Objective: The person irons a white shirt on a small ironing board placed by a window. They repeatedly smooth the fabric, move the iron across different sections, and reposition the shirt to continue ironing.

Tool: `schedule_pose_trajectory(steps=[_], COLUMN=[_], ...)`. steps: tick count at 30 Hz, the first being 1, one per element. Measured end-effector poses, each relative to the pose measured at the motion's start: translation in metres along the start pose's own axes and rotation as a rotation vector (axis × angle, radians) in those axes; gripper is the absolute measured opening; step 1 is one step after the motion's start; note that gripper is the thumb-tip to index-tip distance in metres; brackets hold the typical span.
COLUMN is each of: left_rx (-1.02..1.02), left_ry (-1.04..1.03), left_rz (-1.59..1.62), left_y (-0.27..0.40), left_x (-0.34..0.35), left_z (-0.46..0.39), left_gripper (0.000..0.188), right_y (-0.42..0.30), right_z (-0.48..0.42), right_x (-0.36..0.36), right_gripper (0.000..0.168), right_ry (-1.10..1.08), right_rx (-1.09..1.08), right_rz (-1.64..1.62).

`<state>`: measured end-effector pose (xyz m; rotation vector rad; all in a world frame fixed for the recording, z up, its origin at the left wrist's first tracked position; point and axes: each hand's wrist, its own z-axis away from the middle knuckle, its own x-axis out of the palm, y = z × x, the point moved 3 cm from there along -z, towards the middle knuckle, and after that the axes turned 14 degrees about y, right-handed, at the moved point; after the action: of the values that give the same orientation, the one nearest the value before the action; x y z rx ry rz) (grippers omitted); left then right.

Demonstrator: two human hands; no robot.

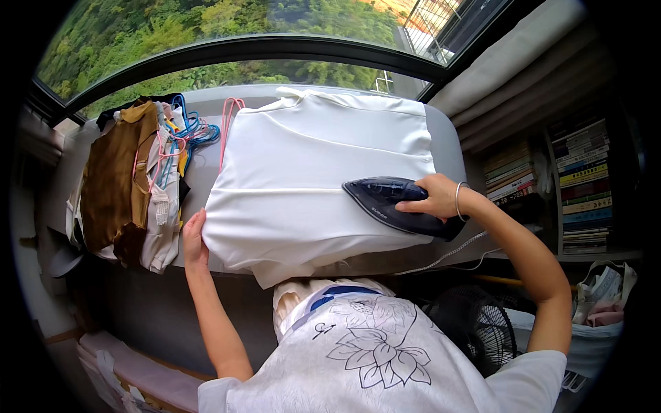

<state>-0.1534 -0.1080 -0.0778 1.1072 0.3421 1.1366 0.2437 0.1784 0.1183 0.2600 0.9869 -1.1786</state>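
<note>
A white garment [320, 139] lies spread over a grey padded surface [448, 134] in front of the window. My right hand [439, 199] grips the handle of a dark blue Supor clothes iron [379, 206], which rests on the garment's right part with its tip pointing left. At the garment's lower left edge, my left hand [195, 240] has its fingers against the cloth; the thumb side is partly hidden, and the fabric there looks held. Seams cross the white cloth, and its near edge droops over the front of the surface.
Left of the garment are piled clothes [116, 180] with blue and pink hangers [193, 129]. A braided cord [449, 251] runs along the front edge at right. A black fan [477, 325] stands below, near a bookshelf [583, 180] and a basket [594, 340].
</note>
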Motion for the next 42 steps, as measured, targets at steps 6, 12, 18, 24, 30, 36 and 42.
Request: schedule_pose_trajectory(steps=[6, 12, 18, 24, 30, 36, 42], left_rx=[0.012, 0.0, -0.035, -0.048, -0.076, -0.05, -0.081], left_ry=[0.0, 0.02, 0.018, 0.028, -0.029, -0.063, 0.023], left_rz=[0.001, 0.017, 0.045, 0.021, 0.015, 0.061, 0.055], left_y=[0.0, 0.003, 0.0, 0.002, 0.002, -0.003, -0.006], left_x=[0.003, 0.008, 0.008, 0.004, 0.002, -0.009, -0.012], left_z=[0.0, 0.006, 0.004, 0.004, 0.003, -0.002, -0.007], left_gripper=[0.021, 0.021, 0.018, 0.018, 0.021, 0.027, 0.03], right_y=[0.082, 0.085, 0.018, -0.081, -0.184, -0.25, -0.256], right_z=[0.04, 0.04, 0.012, -0.024, -0.049, -0.077, -0.058], right_x=[-0.016, -0.014, -0.004, 0.01, 0.036, 0.055, 0.068], right_gripper=[0.051, 0.053, 0.061, 0.055, 0.045, 0.046, 0.051], right_ry=[0.087, 0.08, -0.046, -0.191, -0.248, -0.18, -0.245], right_rx=[0.214, 0.196, -0.012, -0.294, -0.425, -0.457, -0.495], right_rz=[-0.138, -0.189, -0.102, -0.077, -0.019, 0.071, 0.233])
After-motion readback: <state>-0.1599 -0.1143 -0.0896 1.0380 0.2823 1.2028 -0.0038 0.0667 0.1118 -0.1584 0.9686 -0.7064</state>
